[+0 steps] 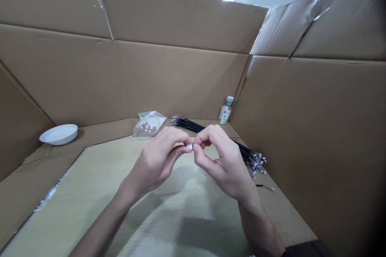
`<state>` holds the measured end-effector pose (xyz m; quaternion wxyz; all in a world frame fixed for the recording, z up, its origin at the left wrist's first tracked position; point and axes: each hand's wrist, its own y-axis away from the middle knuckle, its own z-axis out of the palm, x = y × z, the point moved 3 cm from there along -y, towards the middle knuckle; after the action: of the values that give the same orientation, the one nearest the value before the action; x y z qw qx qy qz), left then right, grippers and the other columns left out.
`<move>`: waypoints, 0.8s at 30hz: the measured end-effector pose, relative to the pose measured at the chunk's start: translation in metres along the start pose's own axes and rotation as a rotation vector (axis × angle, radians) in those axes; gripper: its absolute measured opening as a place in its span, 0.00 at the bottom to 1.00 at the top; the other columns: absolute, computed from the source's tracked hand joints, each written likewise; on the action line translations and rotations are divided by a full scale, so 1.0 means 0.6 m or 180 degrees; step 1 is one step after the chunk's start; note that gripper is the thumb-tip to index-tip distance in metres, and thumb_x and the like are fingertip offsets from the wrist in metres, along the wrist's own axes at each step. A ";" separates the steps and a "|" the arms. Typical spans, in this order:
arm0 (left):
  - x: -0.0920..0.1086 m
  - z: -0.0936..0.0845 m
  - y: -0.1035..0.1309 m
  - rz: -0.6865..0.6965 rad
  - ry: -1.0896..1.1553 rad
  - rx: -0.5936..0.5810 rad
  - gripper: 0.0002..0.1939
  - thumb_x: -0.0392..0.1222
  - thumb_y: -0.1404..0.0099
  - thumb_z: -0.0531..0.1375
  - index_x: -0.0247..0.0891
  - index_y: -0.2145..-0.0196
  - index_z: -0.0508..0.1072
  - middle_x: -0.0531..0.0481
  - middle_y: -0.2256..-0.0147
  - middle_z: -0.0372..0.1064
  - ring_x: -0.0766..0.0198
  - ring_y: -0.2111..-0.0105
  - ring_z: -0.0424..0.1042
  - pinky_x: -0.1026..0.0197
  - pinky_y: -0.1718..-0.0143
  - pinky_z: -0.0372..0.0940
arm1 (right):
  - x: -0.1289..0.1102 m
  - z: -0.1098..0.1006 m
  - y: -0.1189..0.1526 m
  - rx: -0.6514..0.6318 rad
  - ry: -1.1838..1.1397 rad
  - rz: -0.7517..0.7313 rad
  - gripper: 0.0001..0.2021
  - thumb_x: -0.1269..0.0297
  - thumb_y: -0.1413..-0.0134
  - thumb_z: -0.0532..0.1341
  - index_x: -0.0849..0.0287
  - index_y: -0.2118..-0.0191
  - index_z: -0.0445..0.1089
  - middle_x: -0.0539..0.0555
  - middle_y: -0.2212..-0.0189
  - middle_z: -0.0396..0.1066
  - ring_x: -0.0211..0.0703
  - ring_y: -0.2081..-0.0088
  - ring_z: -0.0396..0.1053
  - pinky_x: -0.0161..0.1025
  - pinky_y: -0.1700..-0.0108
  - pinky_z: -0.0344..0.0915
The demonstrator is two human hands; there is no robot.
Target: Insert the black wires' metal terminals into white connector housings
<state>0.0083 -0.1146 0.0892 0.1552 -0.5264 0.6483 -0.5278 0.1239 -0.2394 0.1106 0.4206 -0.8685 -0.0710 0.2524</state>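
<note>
My left hand (159, 158) pinches a small white plastic connector (189, 146) between thumb and forefinger. Touching or nearly touching its right end are the thumb and forefinger of my right hand (218, 158), pressed together. What they hold is too small and hidden to make out. Behind my right hand lies a bundle of black cables (187, 123), with white connectors and thin coloured wires at its right end. A short length of black cable with a pale tip (265, 186) shows beside my right wrist; its other end is hidden.
A clear bag of small white pieces (149, 124) lies at the back. To the left stands a white bowl (59, 134). A plastic bottle (226, 110) stands in the back right corner. Tall cardboard walls (181, 72) surround the pale work board (99, 168).
</note>
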 end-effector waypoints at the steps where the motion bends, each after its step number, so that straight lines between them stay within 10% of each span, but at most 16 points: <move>1: 0.003 0.001 0.001 0.0114 -0.0056 0.0039 0.06 0.33 0.27 0.62 0.41 0.55 0.72 0.49 0.60 0.75 0.62 0.58 0.74 0.60 0.55 0.69 | -0.001 -0.001 0.000 -0.0015 -0.0026 0.0015 0.08 0.78 0.37 0.59 0.57 0.63 0.65 0.48 0.67 0.67 0.39 0.63 0.65 0.38 0.61 0.64; 7: -0.005 0.011 0.005 -0.0843 0.0983 -0.0015 0.03 0.37 0.23 0.57 0.41 0.56 0.71 0.50 0.63 0.70 0.66 0.65 0.72 0.65 0.65 0.69 | -0.008 0.001 0.003 0.0143 0.0091 -0.0091 0.08 0.80 0.38 0.59 0.58 0.63 0.64 0.49 0.68 0.65 0.39 0.62 0.64 0.37 0.60 0.63; 12: 0.001 0.008 0.009 0.0250 0.0082 0.0219 0.09 0.30 0.27 0.61 0.41 0.52 0.72 0.50 0.59 0.73 0.63 0.54 0.73 0.62 0.49 0.67 | -0.006 0.002 0.004 0.0022 -0.0129 0.0002 0.08 0.79 0.37 0.59 0.59 0.64 0.65 0.49 0.67 0.66 0.38 0.62 0.64 0.36 0.59 0.63; 18: -0.003 0.016 0.011 -0.1293 0.1502 0.0043 0.04 0.42 0.23 0.58 0.42 0.56 0.73 0.52 0.62 0.68 0.70 0.61 0.70 0.71 0.60 0.68 | -0.008 0.005 0.003 0.0060 -0.0073 0.0012 0.07 0.79 0.37 0.60 0.60 0.64 0.66 0.50 0.68 0.66 0.40 0.62 0.65 0.38 0.58 0.63; 24: -0.008 0.009 0.010 -0.1188 0.1875 0.0193 0.04 0.41 0.23 0.59 0.44 0.55 0.75 0.52 0.60 0.68 0.71 0.59 0.72 0.72 0.53 0.69 | 0.014 -0.020 0.006 0.0309 -0.1476 0.0737 0.03 0.69 0.34 0.64 0.55 0.61 0.72 0.46 0.66 0.73 0.34 0.64 0.71 0.32 0.61 0.68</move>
<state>0.0109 -0.1142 0.0803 -0.1222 -0.4561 0.5417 -0.6954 0.1365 -0.2470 0.1109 0.4027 -0.7686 -0.0535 0.4942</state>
